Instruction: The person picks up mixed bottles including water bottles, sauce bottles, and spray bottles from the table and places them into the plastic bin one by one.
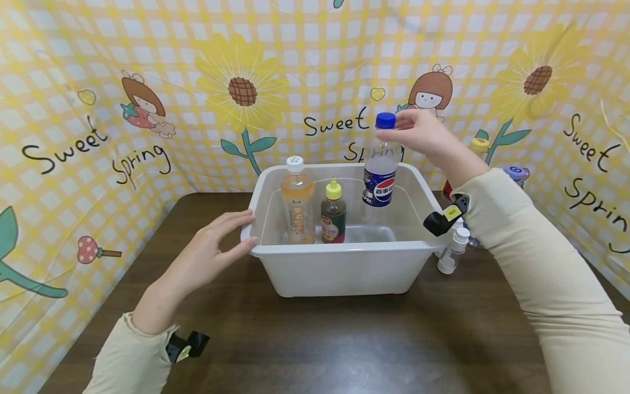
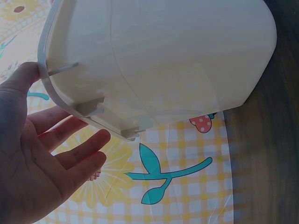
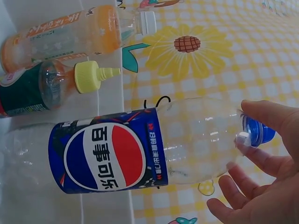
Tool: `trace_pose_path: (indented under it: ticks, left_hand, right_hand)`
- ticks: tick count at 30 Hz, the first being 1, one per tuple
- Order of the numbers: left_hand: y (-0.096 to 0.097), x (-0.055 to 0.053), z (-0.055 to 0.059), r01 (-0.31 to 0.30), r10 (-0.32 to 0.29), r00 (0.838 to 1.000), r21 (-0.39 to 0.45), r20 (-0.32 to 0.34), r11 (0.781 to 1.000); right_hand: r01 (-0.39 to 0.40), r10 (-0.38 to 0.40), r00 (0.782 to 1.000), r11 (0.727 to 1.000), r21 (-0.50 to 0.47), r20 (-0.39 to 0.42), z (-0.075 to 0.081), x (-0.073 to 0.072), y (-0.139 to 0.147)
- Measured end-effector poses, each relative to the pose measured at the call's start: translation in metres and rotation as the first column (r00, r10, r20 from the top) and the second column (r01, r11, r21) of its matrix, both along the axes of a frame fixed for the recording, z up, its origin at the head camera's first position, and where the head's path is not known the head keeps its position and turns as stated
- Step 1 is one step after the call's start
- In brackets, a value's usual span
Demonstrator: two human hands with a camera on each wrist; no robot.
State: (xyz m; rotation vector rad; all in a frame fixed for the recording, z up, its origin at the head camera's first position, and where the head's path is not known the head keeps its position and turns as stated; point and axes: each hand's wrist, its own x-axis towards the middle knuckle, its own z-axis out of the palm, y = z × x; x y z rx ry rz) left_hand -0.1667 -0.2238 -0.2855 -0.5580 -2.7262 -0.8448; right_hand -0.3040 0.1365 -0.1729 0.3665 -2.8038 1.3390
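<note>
In the head view my right hand (image 1: 418, 131) pinches a clear plastic Pepsi bottle (image 1: 380, 180) by its neck, just under the blue cap. The bottle hangs upright, its lower part inside the white plastic tub (image 1: 339, 273). Its blue label (image 3: 105, 151) shows large in the right wrist view. At the tub's left rim, my left hand (image 1: 211, 246) rests with thumb and fairly straight fingers touching the edge. Inside the tub stand an orange drink bottle (image 1: 297, 205) with a white cap and a smaller dark sauce bottle (image 1: 333, 213) with a yellow nozzle.
Right of the tub, partly behind my right arm, stand small white-capped containers (image 1: 447, 262), a lilac-topped bottle (image 1: 515, 174) and a yellow-capped bottle (image 1: 479, 145). The dark wooden table (image 1: 315, 339) meets a yellow checked cloth (image 1: 305, 65) at the back and sides.
</note>
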Motion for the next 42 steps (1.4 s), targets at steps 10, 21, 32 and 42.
trace_pose_path:
  ticks: [10, 21, 32, 42]
  left_hand:
    - [0.000, 0.000, 0.000, -0.001, 0.001, 1.000, 0.001, -0.002, 1.000]
    - [0.000, 0.000, 0.000, -0.001, 0.001, 1.000, -0.003, -0.007, 1.000]
    - [0.001, -0.001, -0.001, 0.000, 0.000, 1.000, -0.004, -0.010, 1.000]
    - [0.000, -0.001, -0.001, -0.002, 0.002, 1.000, -0.001, 0.002, 1.000]
  right_hand:
    - [-0.020, 0.021, 0.997, 1.000, -0.007, 0.069, -0.012, -0.011, -0.004]
    - [-0.031, 0.039, 0.986, 0.998, -0.049, 0.161, -0.026, -0.021, -0.005]
    - [-0.064, 0.080, 0.971, 0.995, -0.077, 0.225, -0.035, -0.026, -0.005]
    - [-0.065, 0.079, 0.967, 0.996, -0.064, 0.243, -0.035, -0.025, -0.006]
